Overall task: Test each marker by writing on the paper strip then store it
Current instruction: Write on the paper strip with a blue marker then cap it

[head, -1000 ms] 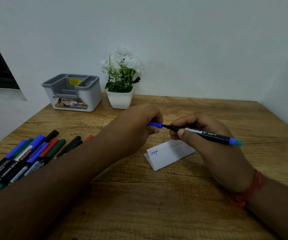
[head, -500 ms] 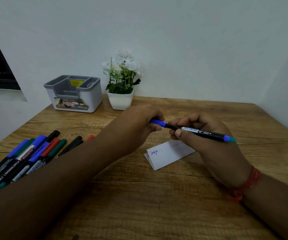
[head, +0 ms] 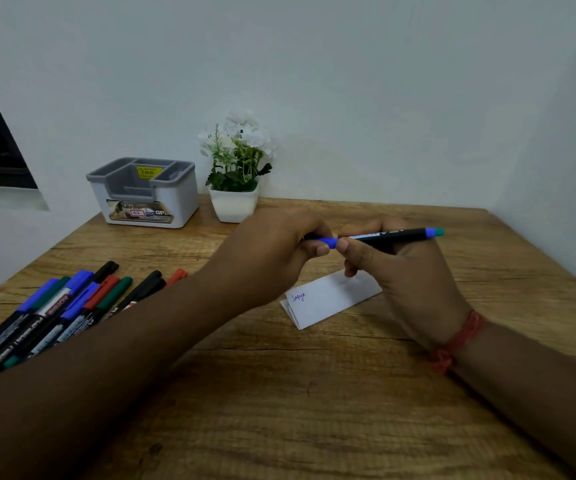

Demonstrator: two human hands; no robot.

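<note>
Both hands grip the marker (head: 388, 235) level, left (head: 272, 251) on its blue cap, right (head: 397, 268) on the barrel.

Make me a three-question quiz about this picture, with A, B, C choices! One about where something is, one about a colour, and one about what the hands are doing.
1. Where is the grey organizer?
A. at the back of the table, left of the flower pot
B. on the paper strip
C. under the table

2. What colour is the cap that the left hand holds?
A. red
B. blue
C. yellow

3. What is the state of the marker?
A. lying with the pile of markers
B. standing in the organizer
C. held in the air by both hands

Answers:
1. A: it stands near the wall beside the flower pot.
2. B: the blue cap shows between the fingers.
3. C: the right hand grips its barrel above the paper strip.
</note>
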